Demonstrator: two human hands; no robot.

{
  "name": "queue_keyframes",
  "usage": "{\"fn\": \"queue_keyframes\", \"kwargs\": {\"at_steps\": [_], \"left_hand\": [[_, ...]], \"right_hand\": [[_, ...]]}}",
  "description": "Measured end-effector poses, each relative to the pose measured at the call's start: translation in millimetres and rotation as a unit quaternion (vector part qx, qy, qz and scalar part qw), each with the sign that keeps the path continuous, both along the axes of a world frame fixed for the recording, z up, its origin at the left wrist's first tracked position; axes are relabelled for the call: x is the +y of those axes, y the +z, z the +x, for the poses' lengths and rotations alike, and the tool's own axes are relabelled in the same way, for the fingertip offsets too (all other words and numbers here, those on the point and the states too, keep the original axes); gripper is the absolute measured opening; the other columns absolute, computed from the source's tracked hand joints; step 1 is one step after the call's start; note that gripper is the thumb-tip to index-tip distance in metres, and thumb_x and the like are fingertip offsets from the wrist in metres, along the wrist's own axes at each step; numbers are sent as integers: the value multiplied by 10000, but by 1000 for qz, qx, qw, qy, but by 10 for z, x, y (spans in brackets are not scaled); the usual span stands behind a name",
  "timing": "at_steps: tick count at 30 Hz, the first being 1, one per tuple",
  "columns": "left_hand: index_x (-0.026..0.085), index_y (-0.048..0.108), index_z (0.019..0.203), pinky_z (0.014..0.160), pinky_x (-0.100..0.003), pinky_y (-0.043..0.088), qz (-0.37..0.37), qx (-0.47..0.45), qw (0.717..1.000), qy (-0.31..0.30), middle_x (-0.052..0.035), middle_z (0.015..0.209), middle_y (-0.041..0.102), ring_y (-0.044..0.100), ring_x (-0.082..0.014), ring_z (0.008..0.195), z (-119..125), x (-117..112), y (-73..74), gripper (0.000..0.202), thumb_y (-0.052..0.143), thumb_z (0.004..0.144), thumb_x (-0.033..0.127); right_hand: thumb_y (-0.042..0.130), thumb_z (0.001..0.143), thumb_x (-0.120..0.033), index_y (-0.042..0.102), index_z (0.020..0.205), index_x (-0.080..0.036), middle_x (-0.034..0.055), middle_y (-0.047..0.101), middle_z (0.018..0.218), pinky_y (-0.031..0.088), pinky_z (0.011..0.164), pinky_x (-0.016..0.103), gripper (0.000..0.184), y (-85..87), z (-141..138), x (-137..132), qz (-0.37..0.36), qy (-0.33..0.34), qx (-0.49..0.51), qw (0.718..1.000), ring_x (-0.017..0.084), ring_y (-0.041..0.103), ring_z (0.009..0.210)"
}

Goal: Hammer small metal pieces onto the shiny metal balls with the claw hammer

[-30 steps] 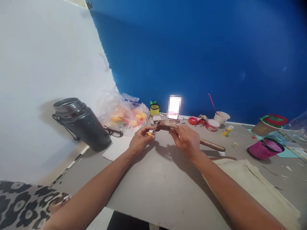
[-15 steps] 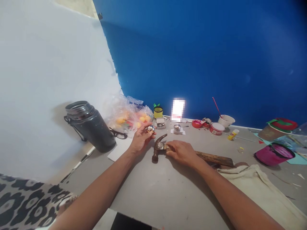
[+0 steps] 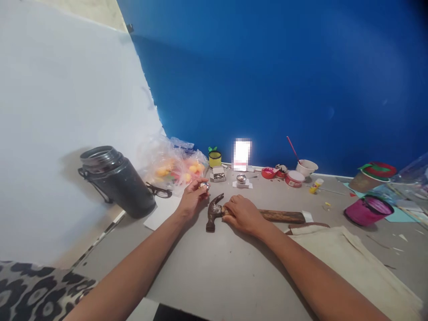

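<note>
Between the fingertips of my left hand (image 3: 191,199) is a shiny silver ball (image 3: 203,186), partly hidden by the fingers. My right hand (image 3: 242,213) is wrapped round the wooden handle of a claw hammer (image 3: 214,211), close to its dark, worn head. The hammer lies low over the grey table (image 3: 214,267), claw pointing away from me and handle stretching right. Beyond the hands, a second silver ball (image 3: 241,179) rests on a small white box or card (image 3: 246,184). Beside it stands an open little box (image 3: 218,174) with shiny bits in it.
A dark flask (image 3: 120,183), glasses (image 3: 160,191) and a plastic bag (image 3: 180,167) are on the left. Along the back stand a yellow cup (image 3: 215,159), a bright screen (image 3: 242,154), a red tub (image 3: 294,178) and a white cup (image 3: 306,168). A pink cup (image 3: 368,210) and cream cloth (image 3: 347,258) lie right.
The view has shifted slightly, so things sit further left. The hammer's handle end appears lowered and more level with its head. Both hands keep their holds.
</note>
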State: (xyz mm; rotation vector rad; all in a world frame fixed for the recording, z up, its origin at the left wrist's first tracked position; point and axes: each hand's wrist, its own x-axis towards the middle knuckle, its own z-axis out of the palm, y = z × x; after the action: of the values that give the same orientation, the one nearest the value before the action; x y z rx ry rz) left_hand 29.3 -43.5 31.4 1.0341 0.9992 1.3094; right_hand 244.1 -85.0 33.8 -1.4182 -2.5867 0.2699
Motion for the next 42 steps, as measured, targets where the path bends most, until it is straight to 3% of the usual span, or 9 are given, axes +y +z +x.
{"fn": "queue_keyframes", "kwargs": {"at_steps": [6, 7, 9, 10, 12, 17, 24, 33, 42], "left_hand": [[203, 624, 911, 657, -305, 513, 21, 188, 982, 8, -5, 783, 623, 644, -179, 715, 86, 359, 140, 224, 634, 690, 237], [203, 622, 883, 637, -308, 494, 49, 271, 961, 7, 0, 735, 610, 619, -184, 683, 117, 444, 186, 196, 611, 690, 238], [200, 633, 813, 701, -325, 492, 150, 454, 878, 2, -20, 777, 641, 618, -212, 765, 193, 620, 272, 127, 602, 699, 246], [198, 635, 766, 746, -336, 490, 170, 488, 856, 1, -34, 803, 657, 622, -234, 829, 236, 706, 308, 92, 610, 682, 226], [194, 640, 705, 785, -336, 477, 189, 526, 829, -11, -51, 819, 677, 620, -251, 884, 321, 869, 352, 71, 597, 656, 166], [195, 711, 680, 722, -306, 459, 189, 580, 790, -59, -49, 732, 696, 623, -233, 779, 453, 1172, 330, 141, 595, 659, 117], [227, 809, 752, 748, -303, 462, 191, 634, 742, -99, -83, 918, 757, 664, -256, 874, 458, 1302, 221, 157, 688, 694, 145], [211, 768, 709, 708, -290, 439, 179, 646, 737, -89, -76, 827, 745, 660, -241, 832, 433, 1329, 177, 133, 662, 724, 134], [205, 700, 634, 688, -305, 436, 166, 579, 797, -38, -63, 714, 702, 636, -239, 786, 458, 1300, 301, 91, 667, 691, 143]], "right_hand": [[631, 987, -452, 709, 1021, -181, 92, 644, 1062, 374, 832, 343, 284, -80, -11, 49, 20, 8, -15, 1000, 237, 545, 1014], [631, 987, -456, 709, 1018, -181, 93, 647, 1060, 376, 830, 343, 287, -86, -12, 54, 21, 8, -16, 1000, 239, 547, 1016], [626, 988, -455, 710, 1010, -181, 93, 652, 1053, 381, 822, 344, 287, -86, -13, 55, 21, 8, -16, 1000, 242, 552, 1014], [622, 990, -451, 711, 1006, -181, 93, 653, 1051, 384, 818, 344, 285, -79, -14, 52, 19, 7, -16, 1000, 244, 555, 1013], [617, 993, -442, 712, 1001, -179, 94, 655, 1049, 392, 814, 344, 280, -57, -14, 42, 15, 5, -12, 1000, 245, 558, 1013], [623, 989, -437, 712, 1005, -179, 99, 658, 1064, 412, 827, 348, 274, -12, -14, 27, 10, 3, -13, 1000, 252, 562, 1028], [635, 981, -451, 713, 1016, -182, 101, 656, 1068, 424, 823, 346, 283, -4, -16, 49, -2, 6, -4, 1000, 254, 568, 1030], [645, 972, -457, 709, 1020, -178, 101, 657, 1078, 423, 819, 340, 291, -19, -8, 60, -7, 4, -4, 1000, 256, 570, 1040], [638, 976, -421, 709, 1013, -179, 97, 658, 1081, 424, 842, 342, 255, -10, -16, 47, -19, 3, -1, 1000, 250, 569, 1036]]}}
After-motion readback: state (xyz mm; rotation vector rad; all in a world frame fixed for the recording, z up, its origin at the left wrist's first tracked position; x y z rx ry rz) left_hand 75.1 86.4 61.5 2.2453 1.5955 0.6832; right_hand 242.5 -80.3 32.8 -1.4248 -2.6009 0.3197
